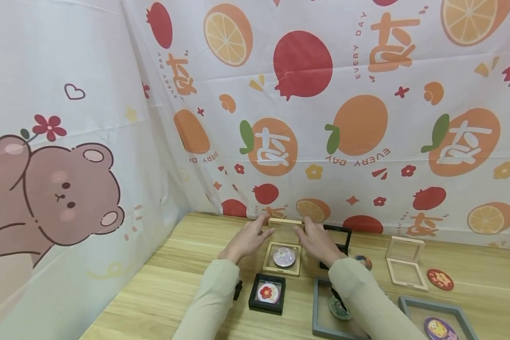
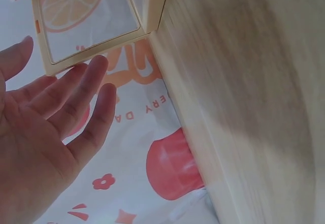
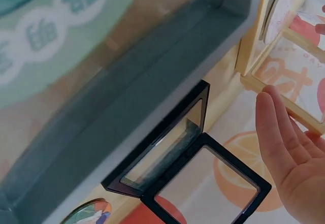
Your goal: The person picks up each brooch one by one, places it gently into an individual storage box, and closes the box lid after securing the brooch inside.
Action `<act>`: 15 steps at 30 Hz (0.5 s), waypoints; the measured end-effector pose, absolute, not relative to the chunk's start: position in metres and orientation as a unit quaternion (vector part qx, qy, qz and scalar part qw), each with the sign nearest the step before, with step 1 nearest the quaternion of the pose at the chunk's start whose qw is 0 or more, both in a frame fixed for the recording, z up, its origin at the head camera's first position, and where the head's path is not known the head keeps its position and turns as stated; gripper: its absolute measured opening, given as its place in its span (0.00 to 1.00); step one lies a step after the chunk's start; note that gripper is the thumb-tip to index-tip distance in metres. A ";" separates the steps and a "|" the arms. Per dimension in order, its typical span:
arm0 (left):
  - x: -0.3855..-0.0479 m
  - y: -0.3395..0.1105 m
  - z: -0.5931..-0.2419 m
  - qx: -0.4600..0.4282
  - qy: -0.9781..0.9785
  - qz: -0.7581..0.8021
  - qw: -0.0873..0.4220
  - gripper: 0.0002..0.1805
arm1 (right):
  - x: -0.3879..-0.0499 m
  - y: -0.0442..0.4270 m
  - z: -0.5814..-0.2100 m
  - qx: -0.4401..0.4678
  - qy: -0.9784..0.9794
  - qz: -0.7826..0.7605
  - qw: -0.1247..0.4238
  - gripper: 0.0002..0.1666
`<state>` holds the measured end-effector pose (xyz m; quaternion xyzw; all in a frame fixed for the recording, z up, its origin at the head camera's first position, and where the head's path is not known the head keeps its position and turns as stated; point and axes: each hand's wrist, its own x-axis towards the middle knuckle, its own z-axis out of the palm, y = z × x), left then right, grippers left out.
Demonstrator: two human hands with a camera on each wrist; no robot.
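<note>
A light wooden display frame stands open on the table, its clear-windowed lid raised at the back. Inside the lower half lies a round pale badge. My left hand is at the lid's left side, with extended fingertips touching or very near its edge in the left wrist view. On the other side, my right hand has its fingers extended along the lid's right edge. Neither hand's fingers curl round the lid. A small black frame with a red-flower badge lies nearer me.
An open black frame stands just right of my right hand, beside a round badge. Grey frames lie under and beside my right forearm. Farther right are another open wooden frame and a red badge. Printed cloth hangs behind.
</note>
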<state>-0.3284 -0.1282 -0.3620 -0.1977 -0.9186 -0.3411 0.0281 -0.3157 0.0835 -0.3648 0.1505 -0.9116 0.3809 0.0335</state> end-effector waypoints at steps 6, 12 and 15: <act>-0.330 -0.127 -0.362 -0.213 -0.917 -0.335 0.034 0.18 | -0.318 0.080 -0.371 0.177 -0.918 0.352 0.042 0.19; -0.331 -0.128 -0.361 -0.231 -0.916 -0.326 0.026 0.14 | -0.317 0.082 -0.369 0.180 -0.920 0.347 0.014 0.22; -0.330 -0.129 -0.362 -0.236 -0.916 -0.325 0.010 0.14 | -0.317 0.085 -0.371 0.177 -0.914 0.364 -0.022 0.24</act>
